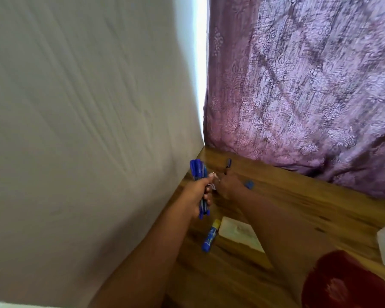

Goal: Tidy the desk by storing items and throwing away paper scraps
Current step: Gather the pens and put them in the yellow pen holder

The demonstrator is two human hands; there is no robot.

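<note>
Pens, a bundle of blue plastic ones (200, 174), are gripped upright in the left hand (198, 192), fingers curled round the barrels, presumably so that loose items are gathered in one fist before being stored. At one o'clock from the bundle, a single dark pen (227, 165) is pinched by the right hand (229, 185), its tip raised off the wooden bench (298, 205); it is judged to be on its way into the bundle. A small blue cap or eraser (249, 184) lies just beside that hand at three o'clock. At six o'clock from the left hand, a blue glue stick with a yellow cap (210, 235) rests on the bench, and a white paper sheet (236, 232) lies just beside it, not yet collected.
</note>
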